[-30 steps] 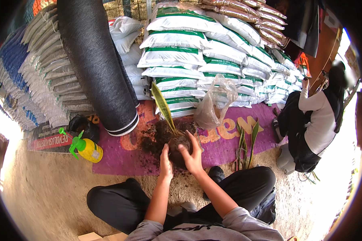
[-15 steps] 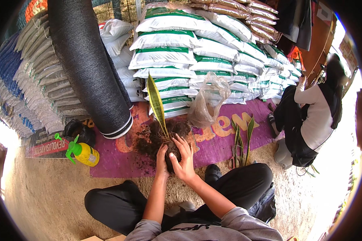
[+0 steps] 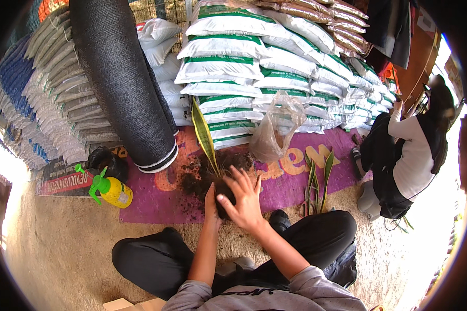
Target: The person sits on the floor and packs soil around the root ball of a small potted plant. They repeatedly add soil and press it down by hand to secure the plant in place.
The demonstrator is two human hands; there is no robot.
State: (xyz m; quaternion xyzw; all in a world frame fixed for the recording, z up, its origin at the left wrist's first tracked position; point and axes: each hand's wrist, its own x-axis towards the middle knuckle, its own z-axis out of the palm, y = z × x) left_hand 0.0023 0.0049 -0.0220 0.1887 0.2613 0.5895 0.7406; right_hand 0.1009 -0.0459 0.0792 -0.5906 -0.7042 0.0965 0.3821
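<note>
Steadying a dark, rounded ball of soil between two bare hands, we have it just in front of us, over the near part of the flat purple printed sheet. One long, pointed green leaf with yellow edges rises from its far side, tilted a little to our left, with fine, pale strands near its base.

Our left hand lies upright along the ball's left side; how its fingers curl below, we cannot tell. Our right hand slants over the right side and top, fingers spread apart, thumb reaching across the near face. Whether each right fingertip touches the soil is too blurred to say.

To do this well, we should let the left palm act as a firm wall and bring the right fingers closer together, so pressure falls evenly rather than in dents. Short, gentle squeezes with small turns between them would suit crumbly soil; a hard pinch could split it. We should press around the leaf's base, never on the leaf itself, or it may loosen. Working low over the scattered dark soil is sensible, since crumbs fall where we can gather them to patch any thin spot.
</note>
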